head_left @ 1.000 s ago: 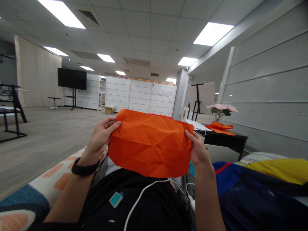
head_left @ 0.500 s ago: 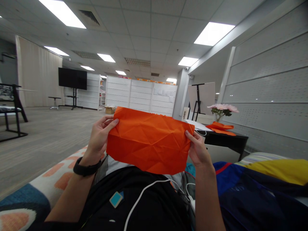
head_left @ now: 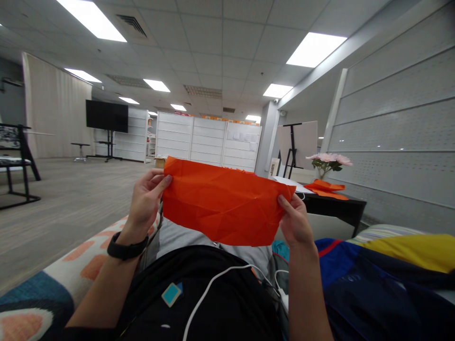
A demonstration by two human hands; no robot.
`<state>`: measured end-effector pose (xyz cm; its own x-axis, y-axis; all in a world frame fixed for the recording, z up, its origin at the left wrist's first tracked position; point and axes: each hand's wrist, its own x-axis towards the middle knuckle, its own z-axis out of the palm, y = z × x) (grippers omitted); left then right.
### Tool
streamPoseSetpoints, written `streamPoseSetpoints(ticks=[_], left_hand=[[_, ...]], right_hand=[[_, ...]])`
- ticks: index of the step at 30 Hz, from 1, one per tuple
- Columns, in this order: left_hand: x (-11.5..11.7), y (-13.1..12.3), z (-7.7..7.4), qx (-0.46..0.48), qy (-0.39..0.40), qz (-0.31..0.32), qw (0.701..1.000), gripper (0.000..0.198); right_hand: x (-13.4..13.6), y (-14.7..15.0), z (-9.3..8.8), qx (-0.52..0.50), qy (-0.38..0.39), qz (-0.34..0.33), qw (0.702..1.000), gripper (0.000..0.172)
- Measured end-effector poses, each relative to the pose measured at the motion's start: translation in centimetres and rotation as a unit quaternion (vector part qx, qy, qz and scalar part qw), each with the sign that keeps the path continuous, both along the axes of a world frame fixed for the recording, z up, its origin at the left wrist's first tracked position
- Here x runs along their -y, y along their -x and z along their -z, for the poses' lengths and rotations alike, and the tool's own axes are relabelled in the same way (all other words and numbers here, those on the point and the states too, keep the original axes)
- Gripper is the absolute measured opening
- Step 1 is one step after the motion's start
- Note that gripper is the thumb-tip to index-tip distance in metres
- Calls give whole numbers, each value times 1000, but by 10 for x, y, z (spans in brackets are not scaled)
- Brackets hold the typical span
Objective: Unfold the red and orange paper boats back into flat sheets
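**A:** what's on my feed?

**B:** creased orange paper sheet (head_left: 223,201) held up open, long side across, fold lines all over it; it sits just left of the black side table (head_left: 334,203), well above the person's lap.

**A:** hands?

**B:** both grasping the sheet; left hand (head_left: 145,201) pinches its left edge, thumb on the front face; right hand (head_left: 295,221) grips its right edge, fingertips on the front; neither clenched to a fist, neither released; paper pulled fairly taut between them.

**A:** step?

**B:** my read: sheet held open for a look; no fold being made at this moment.

**A:** next move needs?

**B:** I'd say a free hand or a flat surface; both hands are on the paper; that table is the nearest surface, with a folded orange paper piece (head_left: 325,189) and pink flowers (head_left: 329,161) on it.
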<state>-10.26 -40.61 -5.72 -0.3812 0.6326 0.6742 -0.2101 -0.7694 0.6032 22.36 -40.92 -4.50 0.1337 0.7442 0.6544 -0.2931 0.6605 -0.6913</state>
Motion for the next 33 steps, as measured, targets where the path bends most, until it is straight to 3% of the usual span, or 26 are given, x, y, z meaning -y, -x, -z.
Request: streamPoseSetpoints(ticks=[7,19,23,27,30,33], left_hand=[[4,-3,2,24,-54,5,998,17],[4,-7,0,-55,0,-73,996,31],[5,-5,1,-86,31,-24,996,38],[6,2,1,-214,113,103,965,57],[5,4,1,-298,171,173,923,53],[3,3,2,-295,188,172,921,44]], right_hand=[[0,-3,0,-15,-12,-9,1000,30],[-8,-3,-2,-41,14,6,999,31],[-20,-5,1,-59,16,30,998,32],[-30,-9,4,-86,15,51,995,33],[-32,-15,4,-96,16,63,993,33],[-31,-21,4,-99,9,71,992,32]])
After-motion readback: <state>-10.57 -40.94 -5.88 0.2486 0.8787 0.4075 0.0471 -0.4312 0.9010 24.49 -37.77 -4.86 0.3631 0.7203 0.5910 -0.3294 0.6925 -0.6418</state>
